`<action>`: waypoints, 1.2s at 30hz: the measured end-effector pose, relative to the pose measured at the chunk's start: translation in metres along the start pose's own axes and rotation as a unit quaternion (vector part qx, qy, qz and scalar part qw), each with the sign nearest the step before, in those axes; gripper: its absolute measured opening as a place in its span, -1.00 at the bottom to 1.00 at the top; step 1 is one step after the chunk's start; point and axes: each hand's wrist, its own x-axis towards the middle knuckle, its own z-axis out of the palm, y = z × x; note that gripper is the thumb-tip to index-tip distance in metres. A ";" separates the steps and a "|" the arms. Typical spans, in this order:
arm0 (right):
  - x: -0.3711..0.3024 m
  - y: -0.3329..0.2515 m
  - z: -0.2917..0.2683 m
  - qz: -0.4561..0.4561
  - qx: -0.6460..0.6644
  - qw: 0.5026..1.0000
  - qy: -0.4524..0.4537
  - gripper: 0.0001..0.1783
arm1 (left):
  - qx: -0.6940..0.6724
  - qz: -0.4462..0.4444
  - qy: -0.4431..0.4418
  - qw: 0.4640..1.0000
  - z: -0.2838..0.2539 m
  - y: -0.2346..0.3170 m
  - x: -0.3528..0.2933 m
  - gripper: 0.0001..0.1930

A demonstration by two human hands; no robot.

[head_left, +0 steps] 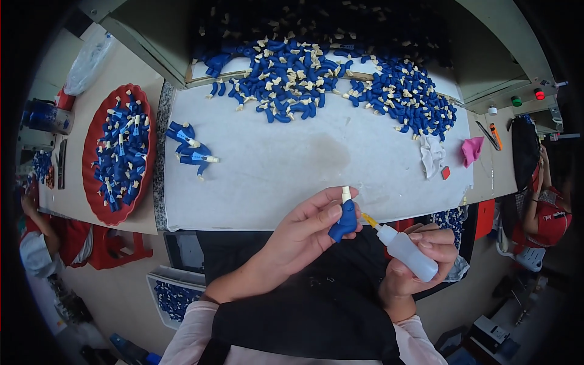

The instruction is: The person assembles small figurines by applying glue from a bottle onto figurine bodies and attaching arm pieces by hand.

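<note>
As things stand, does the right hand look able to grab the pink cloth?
Probably not yet: the right hand is wrapped around a translucent bottle, though nothing tall appears to block its way to the pink cloth.

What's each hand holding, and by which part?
The left hand holds a figure by its blue torso; the right hand holds a bottle around its body.
</note>
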 end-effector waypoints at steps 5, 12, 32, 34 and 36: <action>-0.003 0.001 -0.001 -0.012 -0.016 0.999 -0.036 -0.50 | -0.006 0.005 0.035 0.999 0.006 -0.001 0.001 -0.66; -0.003 0.002 -0.001 -0.006 -0.023 0.998 -0.056 -0.51 | 0.006 0.010 0.039 0.999 0.007 -0.001 0.000 -0.66; -0.005 0.002 0.001 0.000 -0.025 0.998 -0.065 -0.50 | 0.015 0.013 0.035 0.999 0.003 -0.002 0.000 -0.67; -0.005 0.002 0.002 -0.002 -0.025 0.998 -0.064 -0.50 | 0.017 0.010 0.029 0.999 0.002 -0.002 0.000 -0.66; -0.006 0.003 0.002 -0.004 -0.025 0.998 -0.063 -0.50 | 0.016 0.007 0.030 0.999 0.002 -0.001 -0.001 -0.66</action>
